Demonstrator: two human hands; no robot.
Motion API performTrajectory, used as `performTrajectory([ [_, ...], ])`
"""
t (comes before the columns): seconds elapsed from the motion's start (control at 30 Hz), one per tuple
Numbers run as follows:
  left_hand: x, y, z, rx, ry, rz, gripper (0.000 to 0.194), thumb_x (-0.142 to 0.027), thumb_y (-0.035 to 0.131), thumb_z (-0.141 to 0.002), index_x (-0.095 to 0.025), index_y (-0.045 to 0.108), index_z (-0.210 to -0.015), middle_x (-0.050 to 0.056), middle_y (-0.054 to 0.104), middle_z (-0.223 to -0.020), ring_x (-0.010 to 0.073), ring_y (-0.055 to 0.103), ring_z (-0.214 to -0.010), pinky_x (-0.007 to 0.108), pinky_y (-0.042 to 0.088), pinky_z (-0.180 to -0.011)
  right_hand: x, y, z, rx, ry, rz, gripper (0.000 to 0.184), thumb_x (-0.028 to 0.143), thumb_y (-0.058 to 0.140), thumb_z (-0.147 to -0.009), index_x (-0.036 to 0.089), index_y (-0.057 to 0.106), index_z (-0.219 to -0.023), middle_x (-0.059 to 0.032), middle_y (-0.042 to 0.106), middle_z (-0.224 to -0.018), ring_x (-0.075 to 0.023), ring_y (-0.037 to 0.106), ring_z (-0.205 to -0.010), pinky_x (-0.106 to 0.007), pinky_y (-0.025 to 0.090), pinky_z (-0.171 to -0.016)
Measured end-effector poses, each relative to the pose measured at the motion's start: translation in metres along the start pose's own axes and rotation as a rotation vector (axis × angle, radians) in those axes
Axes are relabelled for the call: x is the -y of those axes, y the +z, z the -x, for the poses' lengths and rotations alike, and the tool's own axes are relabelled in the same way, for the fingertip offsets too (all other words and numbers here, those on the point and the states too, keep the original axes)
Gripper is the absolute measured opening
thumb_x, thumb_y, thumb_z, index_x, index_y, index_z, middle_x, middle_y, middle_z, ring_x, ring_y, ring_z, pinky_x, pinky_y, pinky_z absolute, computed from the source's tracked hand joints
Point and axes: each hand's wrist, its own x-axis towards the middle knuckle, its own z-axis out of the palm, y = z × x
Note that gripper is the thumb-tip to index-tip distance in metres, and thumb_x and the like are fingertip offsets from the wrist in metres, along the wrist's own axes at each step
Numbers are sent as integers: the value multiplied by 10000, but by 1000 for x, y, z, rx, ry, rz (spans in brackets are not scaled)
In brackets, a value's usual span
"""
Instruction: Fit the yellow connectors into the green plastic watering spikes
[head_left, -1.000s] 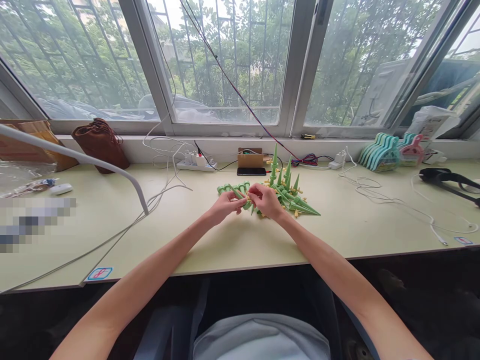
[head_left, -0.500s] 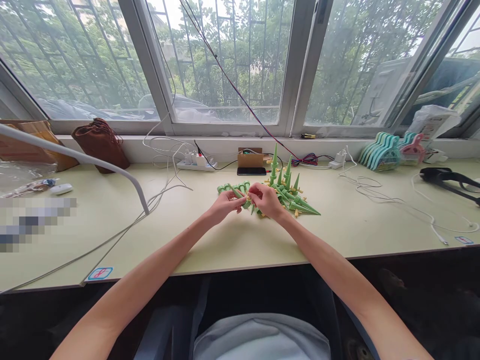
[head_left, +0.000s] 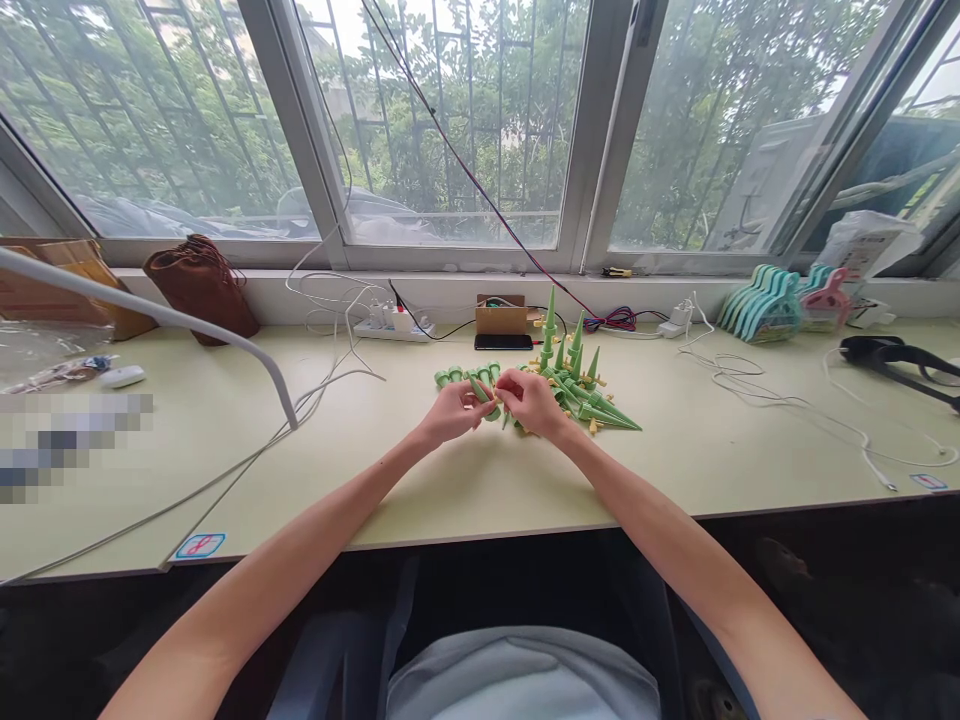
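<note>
Fingers of my left hand (head_left: 450,412) are closed around a green plant watering spike (head_left: 478,388), its pointed end tilted up and to the left. Against it, my right hand (head_left: 535,402) is closed in a pinch at a small yellow valve, mostly covered by the fingertips. Just right of that hand lies a pile of green watering spikes (head_left: 611,412) with yellow valves; several of them stand upright with the tips up. Behind my left hand, several green spike parts (head_left: 455,375) sit in a row, partly hidden by the fingers.
A phone (head_left: 502,342) lies before a small cardboard box (head_left: 500,318) at the back. Left of it is a power strip (head_left: 394,325) with cables. Turquoise hangers (head_left: 761,303) and black straps (head_left: 892,352) are at right, a brown pouch (head_left: 199,290) at left. The table's front edge (head_left: 480,538) runs below my forearms.
The spike in my left hand has turned to a steeper angle, and the left fingers have shifted on it. My right hand stays nearly in place.
</note>
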Motion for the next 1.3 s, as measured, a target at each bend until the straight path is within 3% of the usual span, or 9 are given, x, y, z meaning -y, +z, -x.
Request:
performTrajectory([
  [0.2,6,2,-1,-87,139,-157,269,-416,743,-777,-160,669,-742,78,668,-866,161,623,-728,308,552,-667,-1,0,0,4,6,18,94,268,558,-834,207,564,-763,2,613,-671,-136,533,-593,-262,434,-604],
  [0.3,8,3,0,-89,186,-225,216,-373,716,-792,-169,672,-739,78,654,-860,181,627,-779,328,562,-702,-2,0,0,8,14,20,91,264,561,-830,209,561,-758,1,618,-679,-136,539,-595,-259,434,-598],
  [0.53,5,3,2,-66,222,-343,176,-330,659,-832,-183,650,-736,48,579,-812,149,550,-689,305,526,-655,-1,-1,1,14,43,20,93,257,557,-823,209,545,-744,23,597,-630,-123,531,-523,-262,438,-585],
  [0.87,4,3,1,-95,275,-387,174,-321,634,-860,-186,655,-753,47,580,-836,138,544,-675,302,506,-678,-3,1,0,-43,35,122,176,327,546,-877,207,573,-751,-4,630,-669,-143,542,-606,-268,419,-629],
  [1.07,2,2,0,-153,318,-412,184,-341,628,-882,-188,668,-788,41,567,-820,136,546,-672,291,496,-662,-4,1,-1,-62,16,170,318,403,518,-917,206,518,-667,14,528,-585,-133,441,-568,-264,345,-586],
  [1.3,3,3,1,-126,400,-482,156,-288,596,-911,-183,658,-812,35,573,-856,98,529,-609,267,491,-640,-6,1,0,-39,11,201,365,364,485,-906,208,390,-590,28,421,-537,-117,350,-543,-266,277,-554],
])
